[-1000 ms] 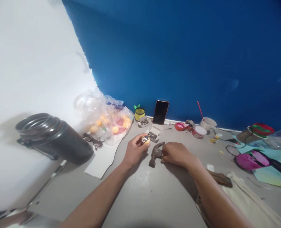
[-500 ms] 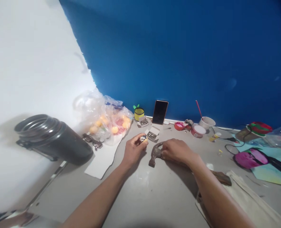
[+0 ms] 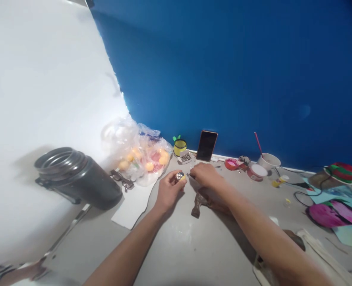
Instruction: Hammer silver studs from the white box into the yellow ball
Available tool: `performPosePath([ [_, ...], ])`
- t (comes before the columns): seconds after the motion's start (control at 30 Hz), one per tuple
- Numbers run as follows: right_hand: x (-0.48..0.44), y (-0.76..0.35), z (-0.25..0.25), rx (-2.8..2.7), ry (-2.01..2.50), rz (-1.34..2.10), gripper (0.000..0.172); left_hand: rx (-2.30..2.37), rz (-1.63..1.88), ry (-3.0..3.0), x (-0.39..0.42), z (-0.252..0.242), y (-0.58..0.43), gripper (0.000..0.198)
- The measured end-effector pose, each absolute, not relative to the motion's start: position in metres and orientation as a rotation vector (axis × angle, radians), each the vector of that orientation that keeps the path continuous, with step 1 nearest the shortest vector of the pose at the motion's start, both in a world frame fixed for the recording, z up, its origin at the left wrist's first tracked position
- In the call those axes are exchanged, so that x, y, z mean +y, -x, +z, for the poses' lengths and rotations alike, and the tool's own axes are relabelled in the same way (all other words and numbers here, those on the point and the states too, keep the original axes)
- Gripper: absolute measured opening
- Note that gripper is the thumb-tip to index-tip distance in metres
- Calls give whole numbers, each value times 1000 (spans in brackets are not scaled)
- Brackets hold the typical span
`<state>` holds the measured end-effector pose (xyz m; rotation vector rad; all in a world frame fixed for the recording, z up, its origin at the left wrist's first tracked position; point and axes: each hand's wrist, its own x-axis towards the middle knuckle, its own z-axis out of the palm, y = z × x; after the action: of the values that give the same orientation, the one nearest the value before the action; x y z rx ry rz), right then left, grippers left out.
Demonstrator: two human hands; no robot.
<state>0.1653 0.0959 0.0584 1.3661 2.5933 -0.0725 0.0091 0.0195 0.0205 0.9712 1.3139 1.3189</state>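
Note:
Pinched between the thumb and fingers of my left hand (image 3: 169,191) is a small yellowish ball (image 3: 180,176), its visible side covered with shiny silver studs. My right hand (image 3: 207,174) reaches just right of it, palm down, fingers curled together over the spot of a small open box of metal tacks, now mostly hidden. What those fingertips grip cannot be seen. Below my right wrist, a claw hammer (image 3: 198,203) lies on the table, untouched by the fingers; my forearm covers part of its handle. A second small box of tacks (image 3: 185,157) sits farther back.
A dark flask (image 3: 80,178) and a plastic bag of orange and red items (image 3: 146,155) are at left, with white paper (image 3: 132,206). A phone (image 3: 207,146) leans on the blue wall. Right are a cup (image 3: 269,161), a tub (image 3: 257,173), cables and a fabric bag (image 3: 319,258).
My right hand has let go of the hammer and moved up and left to the near tack box, covering it. The left hand keeps the ball. The view has shifted slightly.

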Motion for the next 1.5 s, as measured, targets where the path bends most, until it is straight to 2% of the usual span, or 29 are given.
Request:
performPosePath([
  [0.67, 96, -168, 43, 2571, -1455, -90, 32, 1191, 1319, -948, 20, 7, -10, 51],
  [0.93, 97, -167, 39, 2549, -1481, -105, 33, 1151, 1327, -973, 20, 13, -8, 47],
  [1.27, 91, -171, 38, 2566, -1628, -105, 30, 965, 1306, -748, 20, 14, -7, 56],
  [1.37, 87, -176, 39, 2656, -1722, -226, 23, 933, 1302, -707, 20, 15, -7, 55],
  [1.5, 78, -186, 40, 2856, -1826, -756, 15, 974, 1285, -775, 19, 18, -9, 49],
])
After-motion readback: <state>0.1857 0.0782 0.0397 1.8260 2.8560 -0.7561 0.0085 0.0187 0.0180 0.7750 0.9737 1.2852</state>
